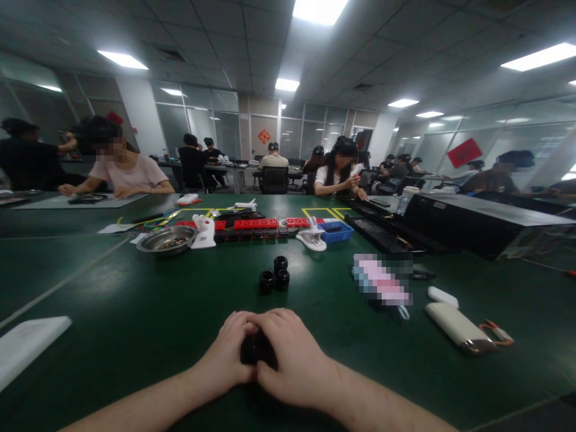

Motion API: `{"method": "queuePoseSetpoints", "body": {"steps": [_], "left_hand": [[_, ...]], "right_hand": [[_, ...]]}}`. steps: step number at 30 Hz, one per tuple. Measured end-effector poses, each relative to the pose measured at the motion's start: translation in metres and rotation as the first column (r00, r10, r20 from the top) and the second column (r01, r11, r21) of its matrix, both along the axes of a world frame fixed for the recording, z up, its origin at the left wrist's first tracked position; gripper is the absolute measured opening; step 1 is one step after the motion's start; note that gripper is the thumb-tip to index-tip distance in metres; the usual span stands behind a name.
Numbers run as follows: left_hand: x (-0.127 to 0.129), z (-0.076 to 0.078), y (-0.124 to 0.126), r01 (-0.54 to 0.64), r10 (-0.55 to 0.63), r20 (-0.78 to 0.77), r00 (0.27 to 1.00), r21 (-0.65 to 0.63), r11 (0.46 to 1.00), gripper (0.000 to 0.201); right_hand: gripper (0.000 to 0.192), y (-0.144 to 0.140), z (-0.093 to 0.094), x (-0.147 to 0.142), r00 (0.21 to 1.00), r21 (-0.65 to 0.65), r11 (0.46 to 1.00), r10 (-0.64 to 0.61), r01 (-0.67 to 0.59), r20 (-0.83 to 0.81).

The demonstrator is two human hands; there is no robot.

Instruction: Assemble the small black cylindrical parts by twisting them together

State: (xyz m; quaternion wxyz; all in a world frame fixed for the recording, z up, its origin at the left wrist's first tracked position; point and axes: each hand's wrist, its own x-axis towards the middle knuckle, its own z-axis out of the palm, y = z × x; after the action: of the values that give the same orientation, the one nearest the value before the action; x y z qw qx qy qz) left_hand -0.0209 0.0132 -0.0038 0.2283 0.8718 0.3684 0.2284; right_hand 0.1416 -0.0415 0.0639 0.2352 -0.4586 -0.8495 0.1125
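My left hand (227, 351) and my right hand (294, 354) meet at the near middle of the table, their fingers curled round black round parts (258, 350). Only a dark patch shows between the thumbs, so the number and exact shape of what they enclose are hidden. Just beyond my fingertips, three short black ribbed cylinders (275, 276) stand close together on the green table (180, 288). They are hollow-looking at the top, and neither hand touches them.
Farther back are a metal bowl (165, 241) of small parts, white clamps (312, 234), a red-and-black strip (254, 225) and a blue tray (335, 231). A power bank (459, 327) lies right, a white slab (31, 342) left. Black housings (490, 222) stand back right; people sit opposite.
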Motion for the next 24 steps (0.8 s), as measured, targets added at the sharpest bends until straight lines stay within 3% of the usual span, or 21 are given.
{"method": "queuePoseSetpoints", "body": {"steps": [3, 6, 10, 13, 17, 20, 24], "left_hand": [[0.0, 0.002, 0.0, 0.006, -0.006, 0.004, 1.0, 0.026, 1.0, 0.034], [0.001, 0.004, 0.0, 0.015, -0.015, 0.004, 1.0, 0.045, 0.999, 0.032], [0.001, 0.005, -0.001, 0.015, -0.015, -0.008, 1.0, 0.004, 1.0, 0.04], [0.001, 0.005, -0.001, 0.006, -0.006, -0.001, 1.0, -0.029, 1.0, 0.046], [0.001, 0.005, -0.001, 0.001, -0.001, 0.007, 1.0, -0.01, 1.0, 0.04], [0.002, 0.005, -0.002, -0.006, 0.006, 0.013, 1.0, 0.011, 1.0, 0.038], [0.002, 0.007, -0.002, 0.01, -0.009, 0.014, 1.0, -0.017, 1.0, 0.042]], "right_hand": [[0.035, 0.001, 0.0, 0.0, 0.994, 0.014, 0.994, -0.112, 0.112, -0.008], [0.034, 0.004, -0.006, -0.002, 0.979, 0.014, 0.983, -0.181, 0.181, 0.089], [0.023, 0.008, -0.009, -0.001, 0.988, 0.002, 0.996, -0.088, 0.088, 0.124], [0.032, 0.007, -0.006, 0.002, 0.998, -0.002, 0.999, 0.042, -0.042, 0.053], [0.031, 0.005, -0.003, 0.003, 0.997, 0.035, 0.997, -0.072, 0.072, -0.003], [0.033, 0.007, -0.006, 0.001, 0.987, 0.028, 0.988, -0.152, 0.151, 0.05], [0.021, 0.009, -0.005, 0.002, 0.993, -0.008, 0.999, -0.05, 0.052, 0.11]]}}
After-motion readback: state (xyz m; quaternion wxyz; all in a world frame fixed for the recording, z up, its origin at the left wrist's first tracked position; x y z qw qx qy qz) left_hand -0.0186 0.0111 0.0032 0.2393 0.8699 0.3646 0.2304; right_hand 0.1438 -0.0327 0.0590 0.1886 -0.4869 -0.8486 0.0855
